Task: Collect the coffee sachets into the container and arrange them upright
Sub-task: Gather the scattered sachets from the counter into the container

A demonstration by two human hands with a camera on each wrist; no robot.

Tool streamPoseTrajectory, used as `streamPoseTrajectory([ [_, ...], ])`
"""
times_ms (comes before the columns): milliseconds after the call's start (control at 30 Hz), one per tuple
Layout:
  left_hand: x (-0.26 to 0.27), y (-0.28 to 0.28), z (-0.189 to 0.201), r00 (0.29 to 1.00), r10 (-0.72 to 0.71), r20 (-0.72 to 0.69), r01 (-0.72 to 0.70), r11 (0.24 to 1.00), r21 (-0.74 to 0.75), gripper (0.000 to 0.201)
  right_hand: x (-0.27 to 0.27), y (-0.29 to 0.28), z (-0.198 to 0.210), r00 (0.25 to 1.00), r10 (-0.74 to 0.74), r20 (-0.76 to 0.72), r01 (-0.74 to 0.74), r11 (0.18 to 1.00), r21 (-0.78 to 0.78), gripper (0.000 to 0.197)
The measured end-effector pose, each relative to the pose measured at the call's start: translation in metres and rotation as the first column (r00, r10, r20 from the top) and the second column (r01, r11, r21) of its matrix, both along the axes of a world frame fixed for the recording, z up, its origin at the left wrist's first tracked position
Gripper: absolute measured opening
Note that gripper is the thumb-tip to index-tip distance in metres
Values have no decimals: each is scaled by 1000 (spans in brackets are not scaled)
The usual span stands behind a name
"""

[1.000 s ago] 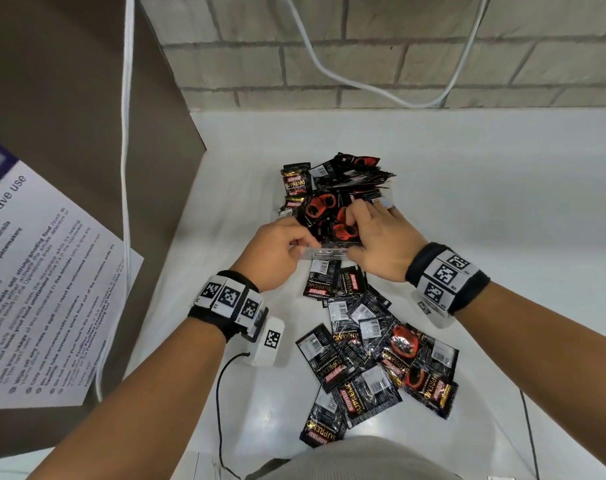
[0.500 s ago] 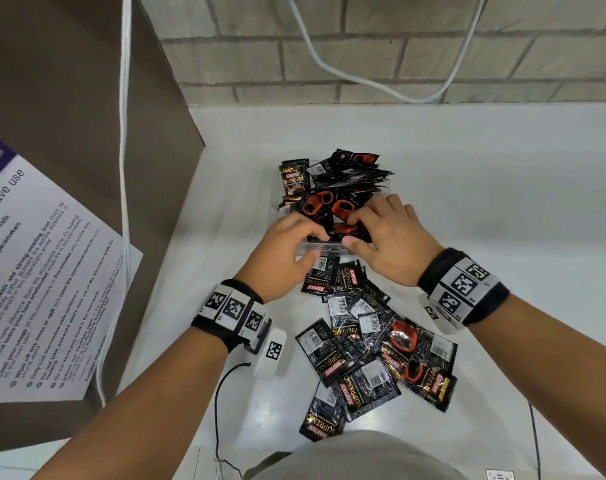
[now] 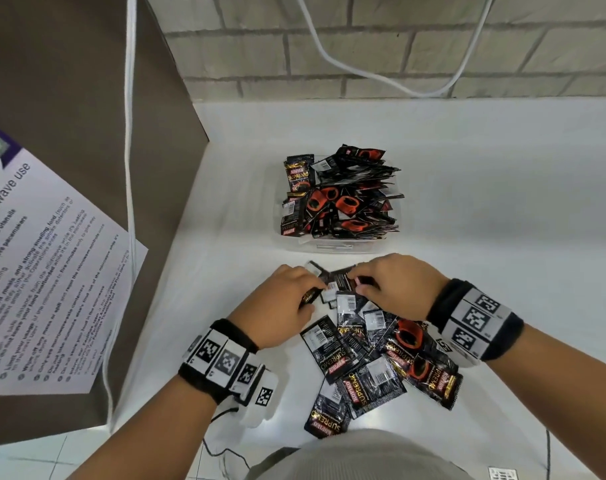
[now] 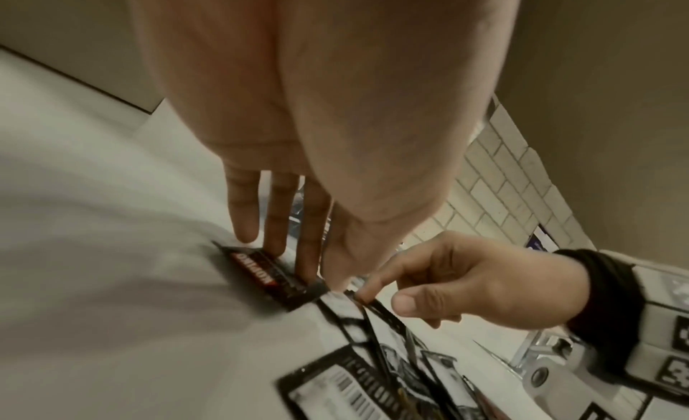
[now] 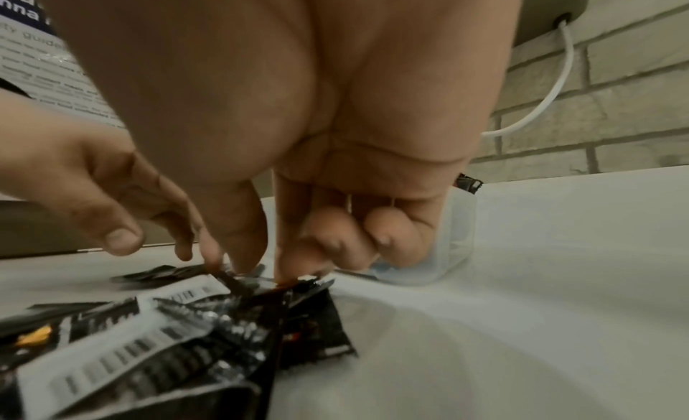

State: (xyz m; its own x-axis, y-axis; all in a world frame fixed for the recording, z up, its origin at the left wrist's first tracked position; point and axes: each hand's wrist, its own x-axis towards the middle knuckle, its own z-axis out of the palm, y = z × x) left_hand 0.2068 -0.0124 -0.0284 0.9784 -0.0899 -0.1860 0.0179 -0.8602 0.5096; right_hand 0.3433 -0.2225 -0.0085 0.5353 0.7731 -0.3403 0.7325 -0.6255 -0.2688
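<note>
On the white counter (image 3: pixel 485 202), the clear container (image 3: pixel 332 244) sits at frame centre, crammed with black sachets. Below it lies the loose sachet pile (image 3: pixel 370 358). At the pile's upper edge, the left hand (image 3: pixel 280 306) has fingers extended onto a sachet (image 4: pixel 268 274), while the right hand (image 3: pixel 395 285) pinches another's edge.

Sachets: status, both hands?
Left hand pressing a loose sachet flat on the counter. Right hand pinching another from the pile. Container part-filled, unobstructed.
</note>
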Motion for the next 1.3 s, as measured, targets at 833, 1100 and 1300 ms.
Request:
streamPoseTrajectory([
  [833,-32,10,37,988,96,-119,-109,989,-104,38,-9,30,26,991,79,-104,-45,955,293,31],
  [1100,-31,-25,17,950,-213,-228,205,977,-59,69,-11,7,26,964,-11,-267,52,988,145,50],
  [1300,-29,-23,7,963,-200,-183,216,973,76,54,-24,15,-3,984,81,-158,-86,996,-26,62],
])
